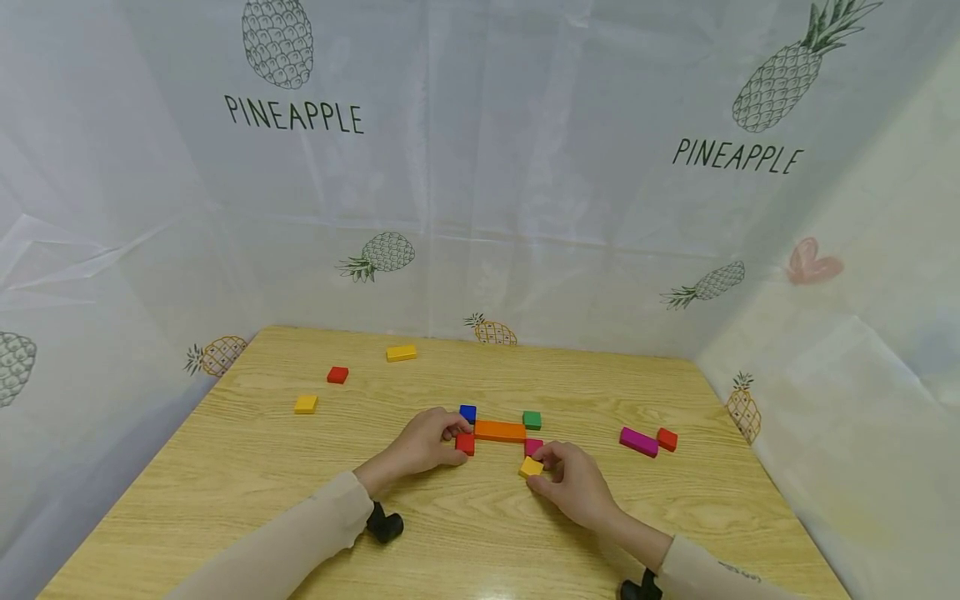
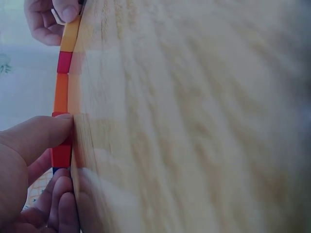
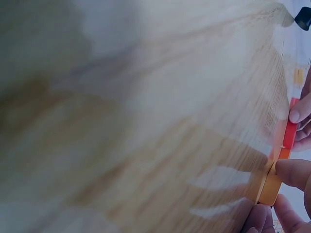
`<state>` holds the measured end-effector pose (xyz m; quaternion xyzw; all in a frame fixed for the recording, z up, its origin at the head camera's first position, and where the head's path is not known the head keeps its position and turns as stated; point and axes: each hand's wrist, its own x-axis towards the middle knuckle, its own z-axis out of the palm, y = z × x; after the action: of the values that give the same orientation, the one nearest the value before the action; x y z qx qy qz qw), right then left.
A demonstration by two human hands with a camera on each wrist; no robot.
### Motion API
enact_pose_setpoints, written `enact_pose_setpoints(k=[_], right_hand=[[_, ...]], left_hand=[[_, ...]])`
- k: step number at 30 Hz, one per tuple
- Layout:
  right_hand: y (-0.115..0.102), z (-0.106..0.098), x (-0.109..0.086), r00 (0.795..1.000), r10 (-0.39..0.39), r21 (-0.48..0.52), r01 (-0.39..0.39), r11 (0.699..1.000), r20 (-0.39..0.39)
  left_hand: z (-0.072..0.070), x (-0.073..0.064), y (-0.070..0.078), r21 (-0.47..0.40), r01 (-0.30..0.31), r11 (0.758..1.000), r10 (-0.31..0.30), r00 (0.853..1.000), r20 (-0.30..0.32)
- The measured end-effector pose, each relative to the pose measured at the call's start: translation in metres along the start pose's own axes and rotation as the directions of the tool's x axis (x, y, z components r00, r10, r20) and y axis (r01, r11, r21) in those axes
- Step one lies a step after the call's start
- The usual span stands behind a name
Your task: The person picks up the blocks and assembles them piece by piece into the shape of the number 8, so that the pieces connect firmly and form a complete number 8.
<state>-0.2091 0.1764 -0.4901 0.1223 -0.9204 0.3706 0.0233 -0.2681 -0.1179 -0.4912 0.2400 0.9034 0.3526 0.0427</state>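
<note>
My left hand (image 1: 424,439) pinches a red block (image 1: 465,444) between thumb and fingers, at the left end of a long orange block (image 1: 500,431). A blue block (image 1: 468,413) sits just behind the red one. In my right hand (image 1: 576,482) a yellow block (image 1: 531,467) is held between thumb and fingers, close in front of a pink block (image 1: 533,447) by the orange block's right end. Behind that end lies a green block (image 1: 532,420). The left wrist view shows the thumb on the red block (image 2: 61,155); the right wrist view shows the yellow block (image 3: 270,188) gripped.
To the right lie a magenta block (image 1: 639,442) and a second red block (image 1: 667,439). At the back left are a yellow block (image 1: 401,353), another red block (image 1: 337,375) and a square yellow block (image 1: 306,405). A pineapple-print curtain (image 1: 480,167) borders the wooden table (image 1: 450,542).
</note>
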Motion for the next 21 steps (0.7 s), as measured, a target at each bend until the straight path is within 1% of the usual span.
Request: enact_pose_setpoints(k=[5, 10, 16, 21], right_hand=[[0.001, 0.000, 0.000, 1.000, 0.001, 0.001, -0.001, 1.000, 0.001], [0.001, 0.000, 0.000, 1.000, -0.001, 0.000, 0.001, 1.000, -0.001], [-0.001, -0.001, -0.001, 1.000, -0.014, -0.006, 0.014, 1.000, 0.000], [-0.002, 0.000, -0.001, 1.000, -0.017, -0.013, 0.017, 1.000, -0.001]], left_hand=[[-0.005, -0.002, -0.001, -0.041, -0.007, 0.999, 0.008, 1.000, 0.018], [-0.014, -0.005, -0.007, -0.047, -0.012, 0.999, 0.014, 0.999, 0.044], [-0.034, -0.016, -0.019, -0.015, 0.008, 1.000, -0.008, 1.000, 0.001], [-0.058, -0.030, -0.026, 0.003, 0.029, 1.000, -0.029, 0.998, -0.048]])
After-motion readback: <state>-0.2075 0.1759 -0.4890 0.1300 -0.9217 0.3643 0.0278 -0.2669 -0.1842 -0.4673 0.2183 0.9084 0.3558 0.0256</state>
